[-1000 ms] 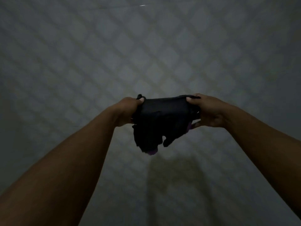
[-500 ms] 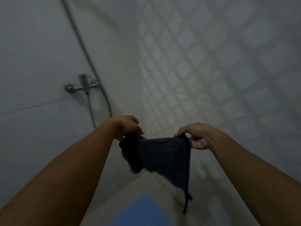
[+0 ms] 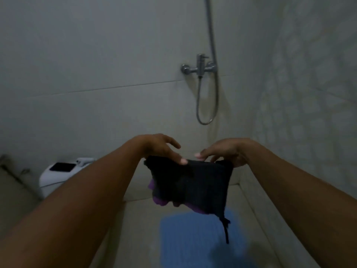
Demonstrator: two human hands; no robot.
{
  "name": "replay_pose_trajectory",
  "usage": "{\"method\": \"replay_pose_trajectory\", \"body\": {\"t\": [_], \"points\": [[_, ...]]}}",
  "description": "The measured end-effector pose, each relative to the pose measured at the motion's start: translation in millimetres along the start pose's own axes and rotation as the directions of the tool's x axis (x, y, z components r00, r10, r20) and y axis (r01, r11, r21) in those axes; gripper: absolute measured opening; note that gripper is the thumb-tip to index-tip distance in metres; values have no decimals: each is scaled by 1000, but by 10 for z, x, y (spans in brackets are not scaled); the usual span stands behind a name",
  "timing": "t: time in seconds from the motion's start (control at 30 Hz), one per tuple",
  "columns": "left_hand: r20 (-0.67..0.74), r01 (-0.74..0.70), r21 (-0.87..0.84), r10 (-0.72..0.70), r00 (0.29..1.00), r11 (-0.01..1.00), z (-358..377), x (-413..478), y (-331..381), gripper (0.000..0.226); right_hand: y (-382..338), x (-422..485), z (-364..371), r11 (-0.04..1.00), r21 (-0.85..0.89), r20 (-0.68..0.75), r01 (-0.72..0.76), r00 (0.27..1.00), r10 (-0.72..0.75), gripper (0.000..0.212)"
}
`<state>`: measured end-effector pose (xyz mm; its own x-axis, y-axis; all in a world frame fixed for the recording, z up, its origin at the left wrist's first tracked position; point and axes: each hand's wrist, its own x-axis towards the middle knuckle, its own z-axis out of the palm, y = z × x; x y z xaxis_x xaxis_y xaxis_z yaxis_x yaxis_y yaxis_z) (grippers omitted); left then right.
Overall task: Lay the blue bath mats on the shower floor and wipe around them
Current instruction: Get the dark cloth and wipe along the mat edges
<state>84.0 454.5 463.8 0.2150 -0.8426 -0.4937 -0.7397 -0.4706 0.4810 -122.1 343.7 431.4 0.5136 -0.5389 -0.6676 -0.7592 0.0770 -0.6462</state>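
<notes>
A dark cloth (image 3: 193, 184) with a purple underside hangs in the air between both hands, a thin strap dangling from its lower right corner. My left hand (image 3: 160, 148) pinches its top left edge. My right hand (image 3: 224, 151) pinches the top right edge. A blue bath mat (image 3: 193, 240) lies flat on the shower floor (image 3: 139, 225) below the cloth, partly hidden by it.
A chrome shower mixer (image 3: 199, 67) with a looping hose (image 3: 207, 105) is on the wall ahead. A patterned tile wall (image 3: 309, 93) stands on the right. A white toilet tank (image 3: 58, 175) with a dark phone-like object on its lid sits at left.
The view has swung from the patterned wall to the left and down, bringing the mixer, toilet tank and blue mat into sight. Both hands keep hold of the cloth, which now hangs more spread out.
</notes>
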Motion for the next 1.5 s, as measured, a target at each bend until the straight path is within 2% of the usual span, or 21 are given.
{"method": "replay_pose_trajectory", "body": {"t": [0.07,0.13,0.23,0.33,0.4,0.47,0.53,0.63,0.7,0.8,0.87,0.97,1.07,1.23,1.3,1.4,1.43,1.5], "points": [[37,47,270,-60,998,962,-98,-121,-249,83,-258,-50,152,984,-178,183,9,983,24,70],[24,101,450,-125,992,887,-169,-210,-510,69,-502,-56,349,927,-375,288,14,952,102,72],[-20,129,493,-137,990,861,-242,-271,-900,54,-823,49,691,744,-667,188,40,975,117,62],[-75,147,443,-127,989,884,-337,-270,-1283,49,-1044,214,1036,516,-855,38,45,999,-25,47],[-104,158,379,-128,986,912,-426,-257,-1539,45,-1139,319,1200,494,-869,-18,35,995,-101,41],[-141,165,292,-129,982,942,-514,-242,-1769,40,-1196,392,1312,567,-822,-45,42,989,-138,34],[-185,171,150,-142,972,974,-566,-238,-1958,37,-1216,467,1398,702,-709,-72,74,982,-177,34],[-205,134,-95,-151,967,986,-553,-213,-2157,38,-1214,596,1573,869,-471,-141,150,960,-242,38],[-184,115,-230,-160,970,966,-480,-213,-2193,35,-1213,674,1732,942,-294,-150,160,966,-210,38],[-114,170,-314,-214,970,934,-285,-154,-2182,46,-1234,777,1963,989,-94,-49,116,991,-121,46],[-39,200,-399,-235,971,895,-164,-89,-2194,46,-1257,860,2044,994,44,88,95,991,-99,50],[98,187,-513,-160,982,838,-61,-19,-2291,43,-1231,978,2045,980,187,267,68,957,-117,50],[130,164,-519,-112,985,839,37,70,-2398,63,-1167,1112,1950,968,238,276,83,950,-149,40],[155,169,-571,-97,983,803,307,288,-2323,87,-957,1471,1855,972,158,225,172,952,-205,31],[104,161,-582,-123,987,798,486,495,-2348,73,-810,1733,1841,972,160,203,171,958,-202,26],[-83,113,-540,-187,979,834,867,914,-2565,24,-416,2264,1877,977,148,148,153,973,-175,23],[-116,105,-552,-201,973,827,1025,1060,-2677,13,-211,2485,1909,981,129,118,142,980,-158,23],[-117,106,-595,-217,969,797,1381,1375,-2943,7,284,2991,2038,991,76,53,113,992,-118,29]]}}
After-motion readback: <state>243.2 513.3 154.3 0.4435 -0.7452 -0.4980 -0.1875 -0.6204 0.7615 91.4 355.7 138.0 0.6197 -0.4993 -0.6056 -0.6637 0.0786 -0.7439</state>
